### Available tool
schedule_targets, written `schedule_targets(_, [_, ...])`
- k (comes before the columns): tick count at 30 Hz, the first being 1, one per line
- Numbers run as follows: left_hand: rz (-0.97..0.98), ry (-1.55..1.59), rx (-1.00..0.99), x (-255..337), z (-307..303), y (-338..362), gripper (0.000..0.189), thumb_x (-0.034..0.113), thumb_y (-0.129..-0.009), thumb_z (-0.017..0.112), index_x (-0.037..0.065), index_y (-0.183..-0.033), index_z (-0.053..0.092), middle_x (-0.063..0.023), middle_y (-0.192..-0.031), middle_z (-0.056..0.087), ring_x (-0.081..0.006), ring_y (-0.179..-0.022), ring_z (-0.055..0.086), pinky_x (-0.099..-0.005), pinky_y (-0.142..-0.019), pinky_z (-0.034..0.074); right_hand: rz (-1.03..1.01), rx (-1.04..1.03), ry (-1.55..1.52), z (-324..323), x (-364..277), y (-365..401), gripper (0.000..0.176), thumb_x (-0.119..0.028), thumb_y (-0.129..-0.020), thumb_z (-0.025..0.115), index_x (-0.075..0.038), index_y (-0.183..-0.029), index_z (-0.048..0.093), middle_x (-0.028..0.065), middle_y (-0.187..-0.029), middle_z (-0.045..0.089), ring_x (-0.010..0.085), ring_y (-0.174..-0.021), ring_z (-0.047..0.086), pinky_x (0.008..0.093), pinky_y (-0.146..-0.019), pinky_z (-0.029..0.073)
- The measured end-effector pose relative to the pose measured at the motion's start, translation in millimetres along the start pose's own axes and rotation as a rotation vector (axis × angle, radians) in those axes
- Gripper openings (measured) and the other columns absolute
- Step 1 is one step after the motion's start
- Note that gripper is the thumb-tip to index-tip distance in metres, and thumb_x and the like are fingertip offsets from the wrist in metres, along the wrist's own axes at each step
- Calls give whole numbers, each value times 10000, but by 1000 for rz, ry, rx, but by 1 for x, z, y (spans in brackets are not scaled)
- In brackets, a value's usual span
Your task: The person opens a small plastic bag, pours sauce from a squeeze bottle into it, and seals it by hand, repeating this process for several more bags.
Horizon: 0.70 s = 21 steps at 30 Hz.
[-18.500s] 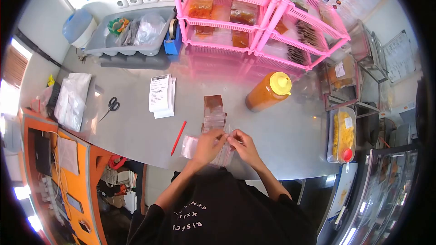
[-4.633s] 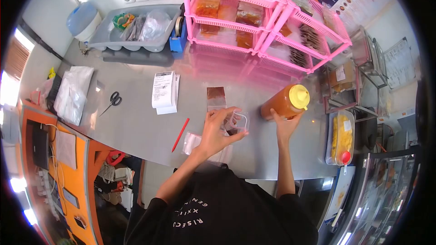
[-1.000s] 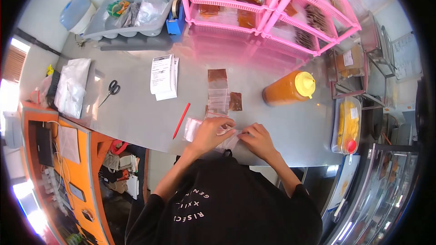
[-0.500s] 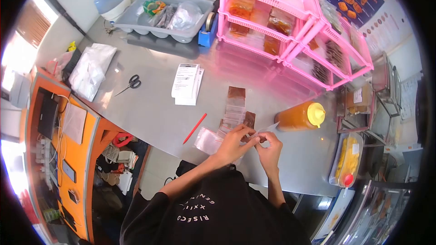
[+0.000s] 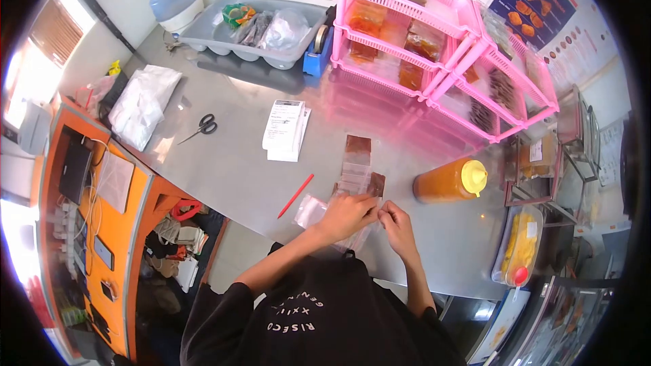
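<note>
One steel counter [image 5: 230,169] carries pink racks [image 5: 434,34], left hand [image 5: 347,214] beside right hand [image 5: 398,225].

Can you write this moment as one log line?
hands: left hand and right hand touching | under them: clear bags | beside: sauce pouches, squeeze bottle, red pen

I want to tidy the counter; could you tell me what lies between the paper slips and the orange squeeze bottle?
In the head view, a row of small plastic bags lies between the paper slips and the squeeze bottle.
</note>
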<state>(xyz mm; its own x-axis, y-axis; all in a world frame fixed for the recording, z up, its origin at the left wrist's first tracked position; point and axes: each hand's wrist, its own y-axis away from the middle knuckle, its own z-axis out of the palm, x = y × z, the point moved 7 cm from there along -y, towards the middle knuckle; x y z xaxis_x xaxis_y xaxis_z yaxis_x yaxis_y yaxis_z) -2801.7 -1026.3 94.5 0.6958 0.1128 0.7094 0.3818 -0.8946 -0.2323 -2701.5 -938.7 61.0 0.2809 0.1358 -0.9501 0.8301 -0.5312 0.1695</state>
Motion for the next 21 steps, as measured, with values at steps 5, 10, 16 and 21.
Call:
schedule_targets(5, [48, -139, 15, 11, -8, -4, 152, 181, -755, 638, 63, -668, 601, -72, -641, 598, -270, -611, 594, -404, -667, 430, -313, 186, 588, 0, -54, 9, 134, -159, -822, 564, -51, -758, 515, 127, -689, 544, 336, -655, 513, 444, -600, 415])
schedule_targets(10, [7, -303, 127, 15, -33, -14, 157, 176, -726, 668, 75, -633, 593, -71, -615, 598, -254, -539, 559, -349, -666, 385, -288, 321, 800, -14, -73, 6, 162, -143, -804, 583, -50, -719, 481, 98, -671, 550, 313, -658, 521, 436, -575, 408])
schedule_targets(16, [215, -62, 74, 45, -55, -27, 436, 238, -668, 776, 99, -1029, 575, -94, -1072, 568, -268, -984, 516, -389, -799, 410, -145, 124, 211, -33, -63, 3, 184, -114, -850, 568, -35, -713, 475, 54, -627, 482, 159, -607, 480, 320, -544, 393])
schedule_targets(21, [261, 246, -24, 44, -18, -26, 750, 266, -609, 803, 42, -1219, 430, -160, -1139, 438, -318, -993, 485, -433, -877, 405, -46, -27, -220, -24, -56, 4, 208, -112, -885, 561, -21, -722, 468, -13, -633, 442, 60, -619, 419, 257, -568, 374])
